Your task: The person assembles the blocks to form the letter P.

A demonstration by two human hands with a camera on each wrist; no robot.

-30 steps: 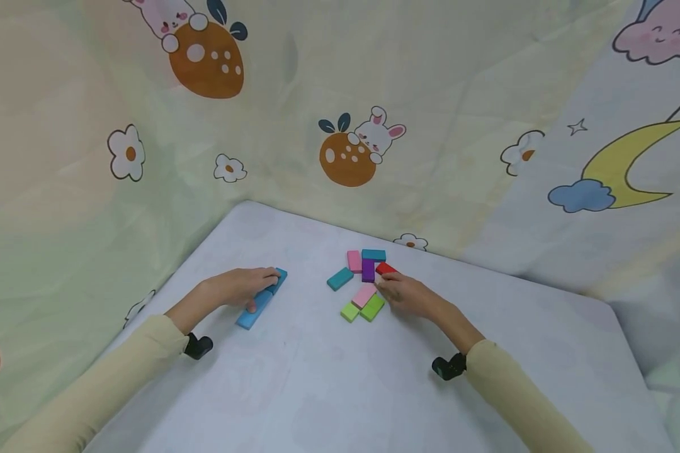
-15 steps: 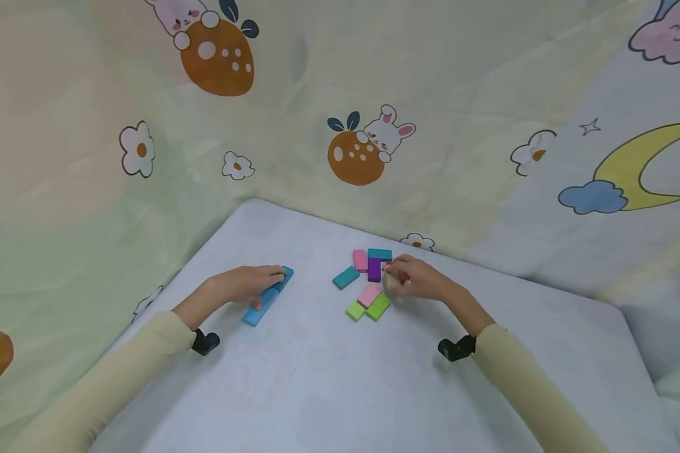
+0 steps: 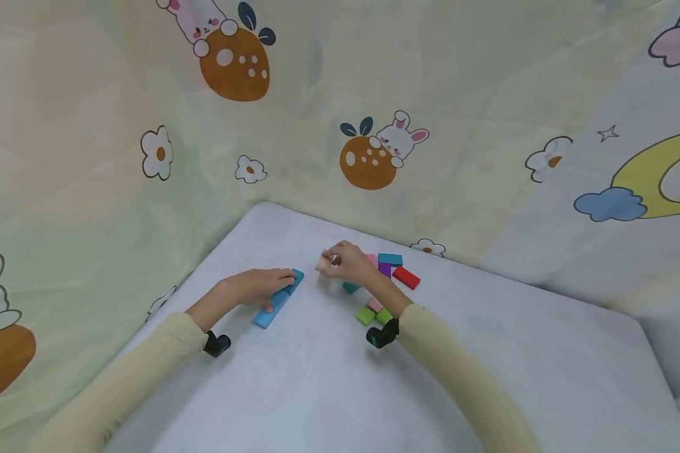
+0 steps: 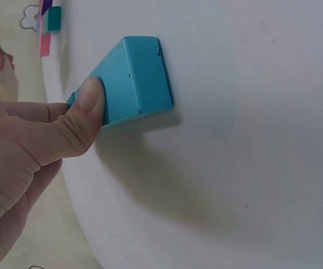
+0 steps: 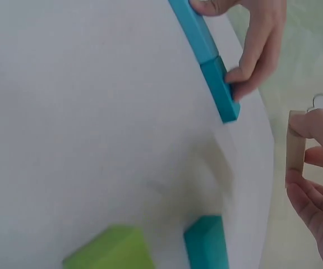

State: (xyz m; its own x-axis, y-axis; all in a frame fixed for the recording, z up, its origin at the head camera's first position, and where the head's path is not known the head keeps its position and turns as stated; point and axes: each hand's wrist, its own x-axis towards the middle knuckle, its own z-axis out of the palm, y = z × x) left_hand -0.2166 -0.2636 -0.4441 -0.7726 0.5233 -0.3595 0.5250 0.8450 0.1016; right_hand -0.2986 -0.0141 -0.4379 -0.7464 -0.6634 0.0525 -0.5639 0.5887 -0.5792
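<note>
In the head view my left hand bends over two blue blocks laid end to end on the white table. Its thumb presses the nearer, lighter blue block, and its fingers rest on the farther, darker one. To their right, my right hand pinches a plain beige wooden block above the table. In the right wrist view this wooden block stands on edge between thumb and fingertips. The left wrist view shows the thumb on the lighter blue block close up.
Beneath and beside the right forearm lie a red block, a teal block, a purple block and a green block, with pink ones partly covered. A patterned cloth wall rises behind the table's back edge.
My right hand has lifted the beige wooden block from beside the red block and carried it left towards the blue ones. The red block is now uncovered. The left hand stays on its blocks.
</note>
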